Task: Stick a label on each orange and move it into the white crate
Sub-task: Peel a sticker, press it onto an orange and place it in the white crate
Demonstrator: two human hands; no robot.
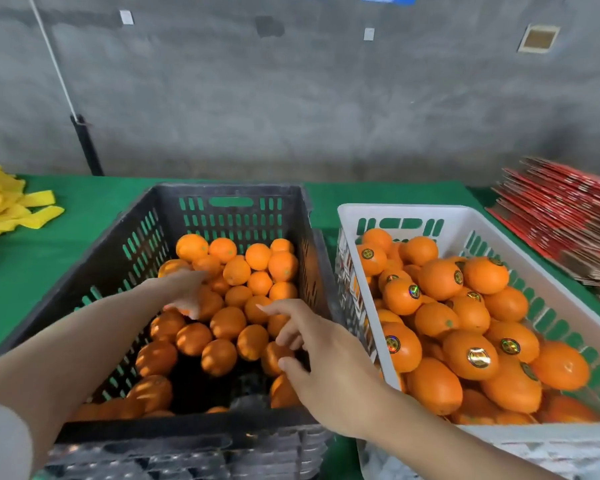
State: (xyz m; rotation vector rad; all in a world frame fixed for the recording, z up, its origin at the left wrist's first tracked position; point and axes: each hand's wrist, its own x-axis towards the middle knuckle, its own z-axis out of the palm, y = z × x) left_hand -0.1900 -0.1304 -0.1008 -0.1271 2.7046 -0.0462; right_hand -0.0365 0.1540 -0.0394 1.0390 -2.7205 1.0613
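Orange fruit fills two containers, and I use the black crate (222, 192) as the reference for every position. It stands on the green-covered desk (84, 202).

1. Source. Inside the black crate lie the unlabelled oranges (236, 271), piled toward its far wall. None that I can see carries a sticker. A dark, bare patch of floor shows near its front wall.
2. Destination. Immediately right of the black crate stands the white crate (395, 211). The labelled oranges (478, 356) inside it are heaped to about rim level, and many show a round shiny sticker.
3. Supply. What looks like a strip of labels (349, 271) hangs in the gap to the right of the black crate. I cannot confirm this.
4. Hands. My left hand (187, 292) is inside the black crate, over the middle of the pile. It is blurred, so I cannot tell whether it grips a fruit. My right hand (319, 368) hovers over the right front part of the black crate, fingers spread and loosely bent, holding nothing visible.

Assessment: I judge the task well advanced but not finished. Several dozen oranges remain to label and transfer.
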